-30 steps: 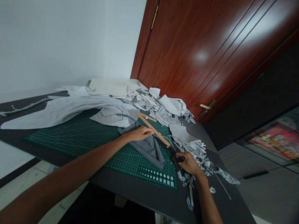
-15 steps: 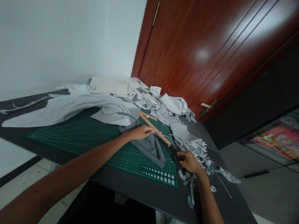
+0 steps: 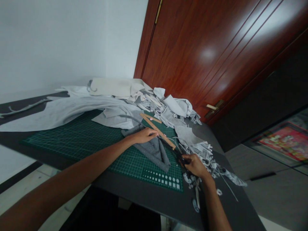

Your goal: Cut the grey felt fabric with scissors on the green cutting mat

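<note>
My left hand point(image 3: 144, 135) rests on a dark grey fabric piece point(image 3: 151, 151), pressing it to the green cutting mat point(image 3: 79, 141), with its fingertips beside a wooden ruler point(image 3: 158, 133). The ruler lies slanted across the fabric's upper edge. My right hand point(image 3: 195, 166) grips black scissors point(image 3: 178, 155), whose blades point toward the fabric near the ruler's lower end. The hand hides the scissor handles. Where the blades meet the fabric is hard to see.
A heap of pale grey fabric and cut strips point(image 3: 166, 107) lies along the back of the dark table point(image 3: 134, 189). Small cut scraps point(image 3: 194, 189) lie near the front edge, below my right hand. A red-brown wooden door point(image 3: 192, 54) stands behind the table.
The view has shifted slightly. Both hands remain almost in place on the fabric and scissors, with no clear change in the cloth.
</note>
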`<state>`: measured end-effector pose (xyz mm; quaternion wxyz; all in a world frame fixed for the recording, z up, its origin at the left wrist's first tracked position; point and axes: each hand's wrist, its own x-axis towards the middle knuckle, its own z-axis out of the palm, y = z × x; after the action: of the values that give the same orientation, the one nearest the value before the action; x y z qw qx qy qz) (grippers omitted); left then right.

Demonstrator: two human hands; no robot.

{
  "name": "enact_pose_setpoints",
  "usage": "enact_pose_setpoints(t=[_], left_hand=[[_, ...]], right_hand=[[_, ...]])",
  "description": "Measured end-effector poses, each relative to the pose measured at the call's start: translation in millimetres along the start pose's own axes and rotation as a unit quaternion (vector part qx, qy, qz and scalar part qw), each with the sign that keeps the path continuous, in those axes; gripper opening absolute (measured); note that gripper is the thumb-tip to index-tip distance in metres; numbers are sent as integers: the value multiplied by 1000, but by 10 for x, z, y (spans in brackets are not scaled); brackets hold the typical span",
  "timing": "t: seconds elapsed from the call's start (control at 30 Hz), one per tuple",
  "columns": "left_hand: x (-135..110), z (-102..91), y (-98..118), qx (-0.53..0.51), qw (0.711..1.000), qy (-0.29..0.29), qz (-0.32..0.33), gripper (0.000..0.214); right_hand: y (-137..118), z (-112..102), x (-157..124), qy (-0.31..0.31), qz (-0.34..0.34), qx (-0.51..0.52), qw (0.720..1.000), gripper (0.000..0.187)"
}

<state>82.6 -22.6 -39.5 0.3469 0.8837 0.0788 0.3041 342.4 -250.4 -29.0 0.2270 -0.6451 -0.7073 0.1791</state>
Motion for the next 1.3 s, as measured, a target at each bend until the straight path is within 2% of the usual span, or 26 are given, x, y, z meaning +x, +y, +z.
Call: enact_pose_setpoints(t=[0.27,0.77,1.0,1.3], left_hand=[[-3,0,-32,4,1000,-10,12,36],[7,-11,17,28,999,-25,5,39],[2,-6,37,15,1000,-14,7,37],[3,-8,38,10,1000,-17,4,32]], right_hand=[[23,3,-7,-10,8,17,1000,18],[70,-27,-18,5,12,-11,1000,13],[94,-83,-28,18,1,-80,997,20],[110,-94,-40,52,11,-114,992,31]])
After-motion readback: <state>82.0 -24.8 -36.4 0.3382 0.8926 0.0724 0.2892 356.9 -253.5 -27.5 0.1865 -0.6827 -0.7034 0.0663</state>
